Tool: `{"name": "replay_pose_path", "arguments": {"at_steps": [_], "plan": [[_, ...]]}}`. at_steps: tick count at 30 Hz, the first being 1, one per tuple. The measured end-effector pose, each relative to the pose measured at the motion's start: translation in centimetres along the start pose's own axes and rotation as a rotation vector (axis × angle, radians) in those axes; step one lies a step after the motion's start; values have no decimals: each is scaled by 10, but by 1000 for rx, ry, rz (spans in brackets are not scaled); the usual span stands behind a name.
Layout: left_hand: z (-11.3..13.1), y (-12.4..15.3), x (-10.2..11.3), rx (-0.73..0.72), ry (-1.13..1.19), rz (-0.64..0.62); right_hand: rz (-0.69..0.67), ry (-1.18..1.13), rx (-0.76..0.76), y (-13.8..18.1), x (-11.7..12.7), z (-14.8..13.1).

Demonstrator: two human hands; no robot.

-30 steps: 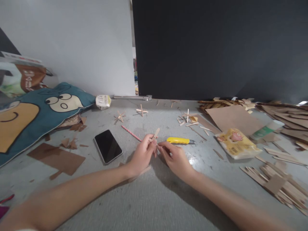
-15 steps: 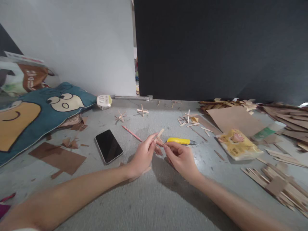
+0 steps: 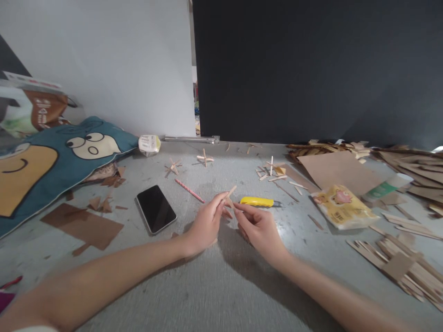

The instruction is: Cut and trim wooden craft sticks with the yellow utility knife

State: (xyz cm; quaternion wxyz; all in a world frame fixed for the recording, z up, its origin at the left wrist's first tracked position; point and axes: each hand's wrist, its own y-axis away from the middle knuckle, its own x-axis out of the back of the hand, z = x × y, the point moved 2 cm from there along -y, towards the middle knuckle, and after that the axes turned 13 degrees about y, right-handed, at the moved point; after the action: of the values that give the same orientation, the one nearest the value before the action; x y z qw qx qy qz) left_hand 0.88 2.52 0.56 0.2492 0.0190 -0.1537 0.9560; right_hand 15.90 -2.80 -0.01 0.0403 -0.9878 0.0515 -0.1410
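Note:
My left hand (image 3: 205,223) is closed around thin wooden craft sticks (image 3: 230,191), which angle up past its fingertips. From the right, my right hand (image 3: 260,229) pinches the lower end of a stick, its thumb and forefinger pressed together. How the sticks join is partly hidden by the fingers. Just beyond the right hand lies a yellow utility knife (image 3: 256,201) with its blade out, pointing right. A pink striped stick (image 3: 188,190) rests beyond the left hand. Small star-shaped pieces made of crossed sticks (image 3: 205,158) stand farther back.
A phone (image 3: 156,210) lies left of my hands, near brown cardboard (image 3: 83,226) and a blue cushion (image 3: 100,157). To the right are a yellow tissue pack (image 3: 342,206), a green-and-white tube (image 3: 387,186) and bundled wooden sticks (image 3: 398,265). A dark panel (image 3: 311,69) rises behind.
The sticks between my hands have turned slightly, and my right fingertips have shifted a little left and down. Both hands keep their grip.

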Motion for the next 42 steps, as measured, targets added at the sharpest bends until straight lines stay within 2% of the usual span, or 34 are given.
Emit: {"name": "replay_pose_path", "arguments": {"at_steps": [5,14,22,29,34,42], "plan": [[-5,0,1,-16,15,-15,-19,61,32,-4,6,-4],[-7,-2,3,-24,18,-45,-139,156,109,-13,17,-14],[-6,-2,3,-39,-14,-33,-209,151,2,-14,17,-17],[-1,3,-1,-2,-121,-53,-102,154,-70,-18,12,-8],[2,4,-3,17,-119,-83,-38,168,6,-18,11,-4],[7,5,-5,36,-104,-126,63,301,127,-10,13,-20]]}}
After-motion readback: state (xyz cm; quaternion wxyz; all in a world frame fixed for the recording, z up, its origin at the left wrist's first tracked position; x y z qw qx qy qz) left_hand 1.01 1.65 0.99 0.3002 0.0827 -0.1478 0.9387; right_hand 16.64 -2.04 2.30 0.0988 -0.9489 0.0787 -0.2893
